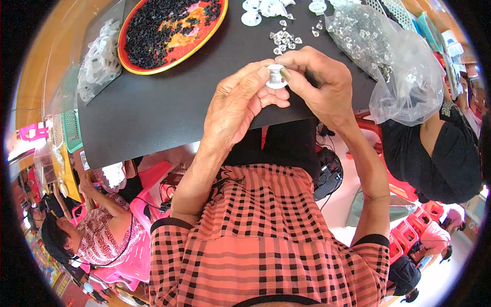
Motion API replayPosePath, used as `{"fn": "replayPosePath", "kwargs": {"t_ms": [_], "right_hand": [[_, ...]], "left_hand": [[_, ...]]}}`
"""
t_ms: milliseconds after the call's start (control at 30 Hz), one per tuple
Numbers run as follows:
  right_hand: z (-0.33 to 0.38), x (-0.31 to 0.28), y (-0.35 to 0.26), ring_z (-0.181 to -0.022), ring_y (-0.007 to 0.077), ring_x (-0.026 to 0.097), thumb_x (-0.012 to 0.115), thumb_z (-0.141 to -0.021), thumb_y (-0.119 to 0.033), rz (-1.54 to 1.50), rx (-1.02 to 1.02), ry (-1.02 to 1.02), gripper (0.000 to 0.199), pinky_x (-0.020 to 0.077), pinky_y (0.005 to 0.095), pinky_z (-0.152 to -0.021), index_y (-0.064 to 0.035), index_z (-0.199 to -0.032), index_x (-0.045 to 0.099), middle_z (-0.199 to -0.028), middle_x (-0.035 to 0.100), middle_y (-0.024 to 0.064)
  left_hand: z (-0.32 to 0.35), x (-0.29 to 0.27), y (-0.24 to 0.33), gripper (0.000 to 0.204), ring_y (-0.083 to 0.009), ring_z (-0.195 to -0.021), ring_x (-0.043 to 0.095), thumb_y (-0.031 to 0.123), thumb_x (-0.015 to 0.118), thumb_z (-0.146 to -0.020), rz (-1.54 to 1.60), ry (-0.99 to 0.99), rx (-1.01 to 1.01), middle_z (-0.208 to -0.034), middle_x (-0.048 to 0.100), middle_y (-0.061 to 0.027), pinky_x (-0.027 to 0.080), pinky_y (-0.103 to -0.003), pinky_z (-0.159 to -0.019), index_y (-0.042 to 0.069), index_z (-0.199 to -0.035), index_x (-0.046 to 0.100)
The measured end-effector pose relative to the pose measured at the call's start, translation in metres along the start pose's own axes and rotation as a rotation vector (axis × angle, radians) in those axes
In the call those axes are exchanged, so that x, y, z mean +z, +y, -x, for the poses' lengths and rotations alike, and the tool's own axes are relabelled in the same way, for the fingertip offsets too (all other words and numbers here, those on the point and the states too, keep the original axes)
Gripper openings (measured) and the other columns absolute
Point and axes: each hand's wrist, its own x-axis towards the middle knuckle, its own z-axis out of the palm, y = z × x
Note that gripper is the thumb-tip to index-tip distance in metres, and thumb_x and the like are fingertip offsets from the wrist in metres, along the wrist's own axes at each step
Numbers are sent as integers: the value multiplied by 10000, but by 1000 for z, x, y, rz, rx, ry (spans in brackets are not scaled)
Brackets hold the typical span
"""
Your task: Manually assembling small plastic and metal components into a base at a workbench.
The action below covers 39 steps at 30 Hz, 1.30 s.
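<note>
Just past the table's near edge, a small white round plastic piece with a flared rim is held between both hands. My left hand grips it from the left between thumb and fingers, the other fingers curled below it. My right hand pinches its right side, the thumbnail against the rim. Whether a smaller part sits inside the piece, I cannot tell. Beyond the hands lies a loose group of clear gem-shaped beads. Farther off are several white disc-shaped pieces.
On the dark table, a red tray with a yellow rim holds many small black parts. A plastic bag of white parts lies far left. A clear bag of gem beads lies at right. People sit close by on both sides.
</note>
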Motion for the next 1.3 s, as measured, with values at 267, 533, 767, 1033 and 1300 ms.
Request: {"fn": "replayPosePath", "kwargs": {"t_ms": [267, 533, 767, 1033, 1300], "right_hand": [[-1, 9, -4, -621, 36, 525, 660, -799, 7, -124, 105, -2, 151, 427, 194, -555, -15, -948, 671, -757, 652, 4], [-6, 11, -21, -631, 16, 492, 640, -802, 30, -79, 196, -85, 155, 384, 187, -551, -10, -948, 670, -760, 622, -25], [-36, 20, -28, -679, 31, 534, 642, -808, 13, -182, 307, -282, 95, 423, 196, -598, -6, -900, 657, -748, 616, -16], [-122, 47, -6, -680, 183, 606, 626, -772, -44, 365, -270, -387, 95, 480, 315, -631, -36, -864, 646, -755, 619, 74], [-164, 82, 26, -818, 289, 599, 586, -786, -80, 547, -518, -591, 143, 469, 412, -749, -63, -893, 678, -804, 633, 95]], "left_hand": [[6, -6, 7, 352, -239, -871, 651, 183, 453, -994, 155, -43, -41, -1015, 620, -162, 561, -371, -777, -103, -1193, 500], [17, -6, 10, 373, -237, -864, 654, 210, 457, -998, 241, -24, -70, -1051, 619, -170, 556, -359, -789, -89, -1217, 488], [25, -22, 26, 366, -228, -859, 648, 220, 465, -995, 382, -57, -62, -1059, 617, -173, 550, -346, -776, -60, -1231, 479], [27, -26, 31, 419, -239, -838, 658, 236, 488, -976, 363, 40, -73, -1088, 597, -280, 565, -358, -783, -67, -1260, 440], [30, -26, 30, 358, -222, -876, 639, 211, 481, -990, 394, -6, -76, -1073, 608, -198, 530, -347, -793, -31, -1253, 484]]}}
